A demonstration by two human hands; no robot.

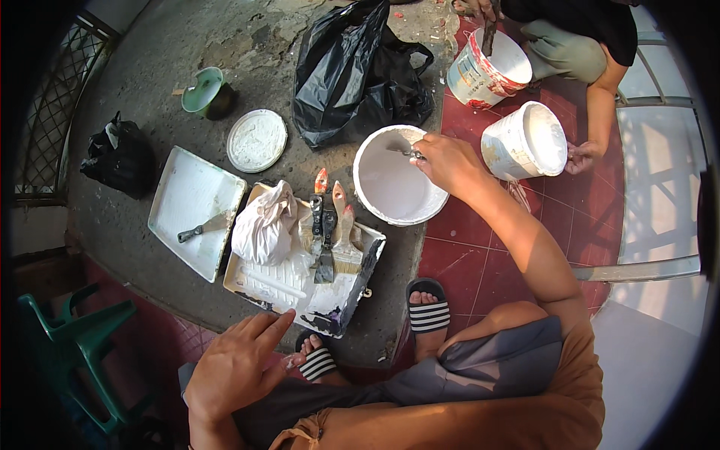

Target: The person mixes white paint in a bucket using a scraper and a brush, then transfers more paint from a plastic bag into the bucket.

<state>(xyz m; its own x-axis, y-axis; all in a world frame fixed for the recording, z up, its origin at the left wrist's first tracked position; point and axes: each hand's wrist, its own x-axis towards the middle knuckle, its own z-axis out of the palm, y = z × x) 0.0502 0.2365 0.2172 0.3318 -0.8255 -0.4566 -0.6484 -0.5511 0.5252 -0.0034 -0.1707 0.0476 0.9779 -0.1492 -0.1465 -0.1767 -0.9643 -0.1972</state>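
My right hand point(442, 165) grips a metal-bladed tool point(399, 149) at the rim of a white bucket point(386, 184) holding pale, milky liquid; the tool's full shape is hidden. My left hand point(244, 360) is raised over my leg with fingers stretched out, near the lower edge of a paint-smeared tray point(262, 292). On that tray lie a bundled white cloth point(262, 232), paintbrushes point(345, 240) and dark-handled scrapers point(324, 247). To its left, a second tray point(180, 195) carries a scraper point(196, 232).
A co-worker point(606, 52) at upper right has hands by two buckets point(487, 82), point(525, 142). Black bags point(337, 90), point(116, 157), a round lid point(256, 139) and a green container point(202, 94) are on the concrete. A green chair point(82, 345) stands lower left, beside red tiles.
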